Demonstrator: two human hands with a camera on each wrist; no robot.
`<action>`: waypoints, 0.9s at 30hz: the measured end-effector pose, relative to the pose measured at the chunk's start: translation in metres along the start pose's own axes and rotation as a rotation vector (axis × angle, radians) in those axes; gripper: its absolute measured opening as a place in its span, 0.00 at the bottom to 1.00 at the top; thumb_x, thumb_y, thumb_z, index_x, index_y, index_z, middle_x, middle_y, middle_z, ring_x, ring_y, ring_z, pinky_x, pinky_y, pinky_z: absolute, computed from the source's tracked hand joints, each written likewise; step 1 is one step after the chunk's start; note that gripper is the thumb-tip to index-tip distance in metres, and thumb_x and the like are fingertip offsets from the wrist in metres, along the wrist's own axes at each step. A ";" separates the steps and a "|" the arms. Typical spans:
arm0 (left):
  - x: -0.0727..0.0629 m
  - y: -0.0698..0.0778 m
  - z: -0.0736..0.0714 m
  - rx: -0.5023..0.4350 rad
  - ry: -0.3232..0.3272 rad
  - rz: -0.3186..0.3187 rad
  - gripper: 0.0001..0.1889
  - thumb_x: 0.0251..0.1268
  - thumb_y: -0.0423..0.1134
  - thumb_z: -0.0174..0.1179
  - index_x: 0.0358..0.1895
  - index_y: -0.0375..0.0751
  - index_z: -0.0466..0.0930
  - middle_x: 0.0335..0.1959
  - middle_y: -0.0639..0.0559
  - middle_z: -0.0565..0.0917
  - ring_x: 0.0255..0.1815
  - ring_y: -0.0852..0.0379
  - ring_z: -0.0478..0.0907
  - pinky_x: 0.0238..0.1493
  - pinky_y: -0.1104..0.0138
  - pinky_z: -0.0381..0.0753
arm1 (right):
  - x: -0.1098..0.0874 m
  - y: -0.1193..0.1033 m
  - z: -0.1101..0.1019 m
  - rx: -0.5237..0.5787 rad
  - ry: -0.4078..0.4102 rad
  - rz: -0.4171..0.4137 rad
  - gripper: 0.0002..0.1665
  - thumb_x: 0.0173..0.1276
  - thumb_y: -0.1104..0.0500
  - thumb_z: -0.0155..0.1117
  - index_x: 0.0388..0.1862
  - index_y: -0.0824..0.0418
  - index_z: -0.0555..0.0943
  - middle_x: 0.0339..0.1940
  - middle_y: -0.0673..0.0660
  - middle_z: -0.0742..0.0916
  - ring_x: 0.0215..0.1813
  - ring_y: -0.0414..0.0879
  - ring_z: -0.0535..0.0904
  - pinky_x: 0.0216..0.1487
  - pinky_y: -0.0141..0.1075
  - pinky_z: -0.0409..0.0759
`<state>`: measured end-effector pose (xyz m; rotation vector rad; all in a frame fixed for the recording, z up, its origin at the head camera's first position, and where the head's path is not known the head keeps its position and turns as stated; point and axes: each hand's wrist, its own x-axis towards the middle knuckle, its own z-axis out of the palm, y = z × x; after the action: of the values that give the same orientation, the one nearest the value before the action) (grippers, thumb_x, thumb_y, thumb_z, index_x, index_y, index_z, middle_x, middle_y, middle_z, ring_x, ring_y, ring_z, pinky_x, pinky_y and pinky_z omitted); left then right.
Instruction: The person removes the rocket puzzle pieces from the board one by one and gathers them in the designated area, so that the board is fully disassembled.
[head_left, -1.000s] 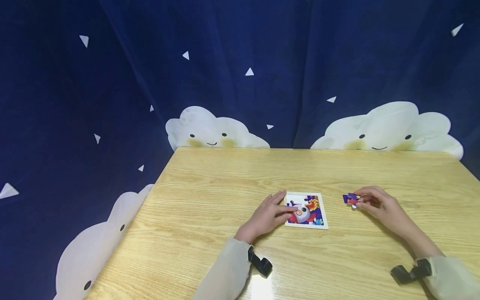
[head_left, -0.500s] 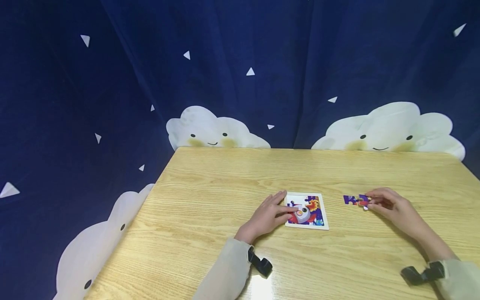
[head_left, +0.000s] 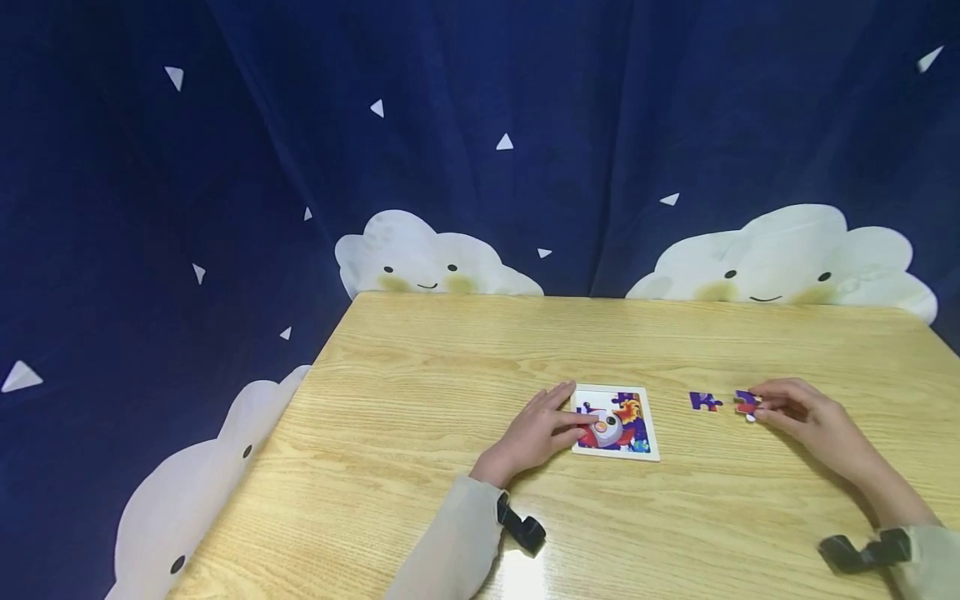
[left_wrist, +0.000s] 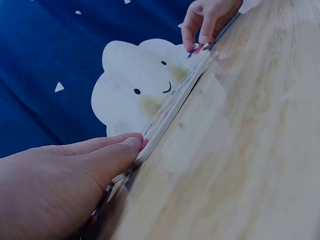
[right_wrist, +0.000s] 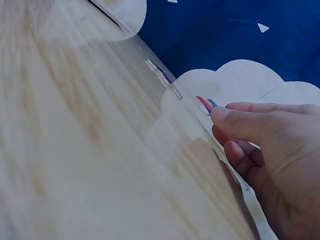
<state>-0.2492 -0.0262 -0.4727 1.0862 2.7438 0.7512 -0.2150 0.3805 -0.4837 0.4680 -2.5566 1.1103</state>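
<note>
A square jigsaw puzzle in a white frame lies on the table, its picture showing a grey-white character against purple. My left hand rests on its left side, fingers extended over the picture. In the left wrist view, the thumb and a finger touch the edge of the puzzle board. To the right, my right hand pinches a purple and red puzzle piece between thumb and fingertips. A second purple puzzle piece lies between the frame and that hand. White backing shows at the puzzle's upper left.
The wooden table reaches back to a dark blue curtain printed with white clouds and triangles. Black straps with small devices sit on both wrists.
My right hand has moved right with the pinched piece, away from the other loose piece, which stays on the table. My left hand keeps its place on the puzzle.
</note>
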 end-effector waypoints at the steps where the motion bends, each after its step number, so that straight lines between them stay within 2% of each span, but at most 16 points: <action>1: 0.000 0.000 0.000 0.002 0.001 0.001 0.17 0.75 0.48 0.52 0.63 0.62 0.77 0.80 0.45 0.55 0.82 0.50 0.50 0.82 0.55 0.49 | 0.000 0.000 0.000 -0.001 0.000 -0.005 0.16 0.64 0.72 0.64 0.51 0.73 0.78 0.47 0.28 0.77 0.42 0.18 0.75 0.42 0.09 0.73; 7: 0.000 0.001 -0.001 0.008 0.003 -0.001 0.17 0.75 0.48 0.52 0.63 0.62 0.77 0.80 0.45 0.55 0.82 0.50 0.50 0.82 0.55 0.49 | 0.001 0.001 -0.001 0.004 -0.005 -0.013 0.16 0.64 0.73 0.63 0.51 0.74 0.78 0.46 0.29 0.78 0.41 0.19 0.76 0.41 0.10 0.74; 13: 0.000 0.001 -0.001 0.008 -0.002 -0.005 0.17 0.75 0.48 0.52 0.63 0.62 0.77 0.80 0.46 0.55 0.82 0.51 0.50 0.82 0.55 0.48 | 0.000 0.002 -0.001 -0.016 -0.018 0.023 0.16 0.65 0.70 0.64 0.51 0.72 0.78 0.43 0.31 0.78 0.40 0.20 0.75 0.39 0.11 0.73; 20: -0.001 0.000 0.000 0.014 0.006 0.004 0.17 0.74 0.48 0.52 0.63 0.63 0.77 0.80 0.45 0.55 0.82 0.50 0.50 0.82 0.55 0.49 | 0.001 0.001 -0.003 -0.084 -0.037 0.070 0.16 0.66 0.67 0.65 0.52 0.68 0.79 0.43 0.29 0.76 0.39 0.19 0.73 0.39 0.12 0.72; 27: 0.000 0.000 0.000 0.005 0.006 0.007 0.18 0.74 0.49 0.52 0.63 0.62 0.77 0.80 0.44 0.55 0.82 0.50 0.50 0.82 0.54 0.49 | 0.005 0.004 -0.005 -0.105 -0.058 -0.002 0.17 0.61 0.72 0.67 0.50 0.67 0.81 0.42 0.31 0.78 0.39 0.20 0.73 0.40 0.11 0.71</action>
<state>-0.2490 -0.0264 -0.4727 1.0967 2.7499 0.7497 -0.2205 0.3854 -0.4808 0.4833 -2.6474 0.9697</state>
